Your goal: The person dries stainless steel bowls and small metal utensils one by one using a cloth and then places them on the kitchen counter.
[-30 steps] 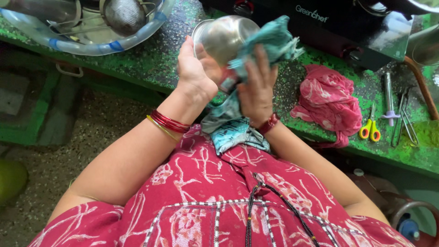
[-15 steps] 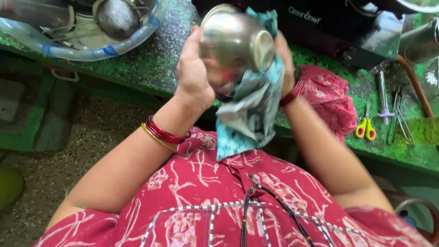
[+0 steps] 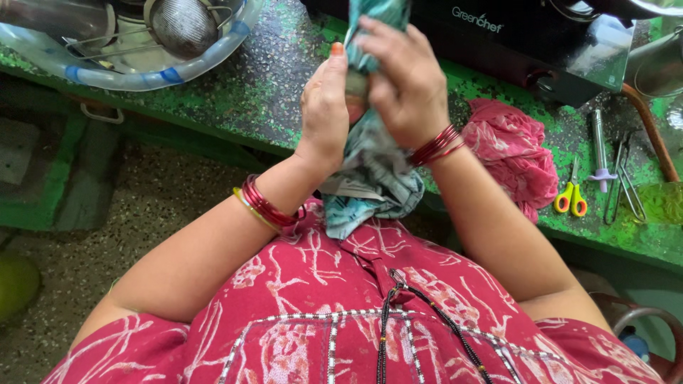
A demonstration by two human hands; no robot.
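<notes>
Both hands (image 3: 370, 92) clasp the teal cloth (image 3: 373, 178), bunched between them.

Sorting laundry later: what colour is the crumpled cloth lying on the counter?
Pink-red, patterned cloth, clearest in the head view.

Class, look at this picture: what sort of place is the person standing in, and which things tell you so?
Most likely a home kitchen. A black gas stove sits on the speckled green stone counter, and a clear plastic basin holds a steel mesh strainer.
</notes>
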